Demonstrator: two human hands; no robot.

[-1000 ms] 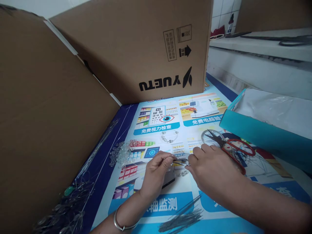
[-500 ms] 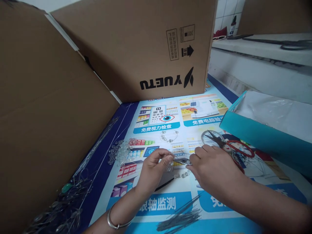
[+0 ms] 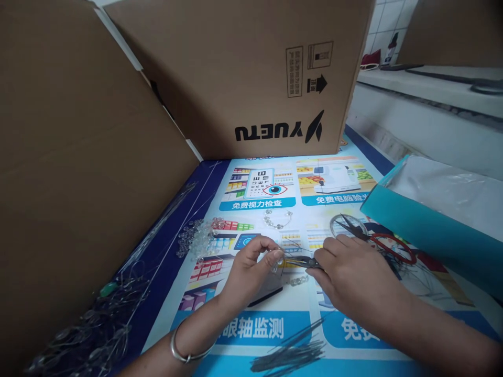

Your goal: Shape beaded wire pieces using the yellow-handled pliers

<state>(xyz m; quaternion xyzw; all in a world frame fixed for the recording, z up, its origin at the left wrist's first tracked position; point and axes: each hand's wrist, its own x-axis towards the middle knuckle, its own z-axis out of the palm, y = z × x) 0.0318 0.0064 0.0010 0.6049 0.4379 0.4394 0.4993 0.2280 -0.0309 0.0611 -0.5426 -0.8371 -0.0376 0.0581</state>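
My left hand pinches a thin wire with clear beads between thumb and fingertips. In my right hand is a pair of pliers, its jaws pointing left at the wire beside my left fingertips. Whether the jaws grip the wire is too small to tell. Just beyond my hands lies a ring of wire with clear beads. A short row of clear beads rests below the pliers. Loose clear beads are heaped to the left. Cut dark wires lie in front.
Cardboard panels stand at the left and back. Red-handled scissors lie by a wire coil on the right, near a teal box. Tangled wire pieces with beads lie at the lower left on the printed sheet.
The pliers and my right hand have moved slightly right, so more of the pliers shows. My left hand keeps its pinch. The whole view has shifted a little.
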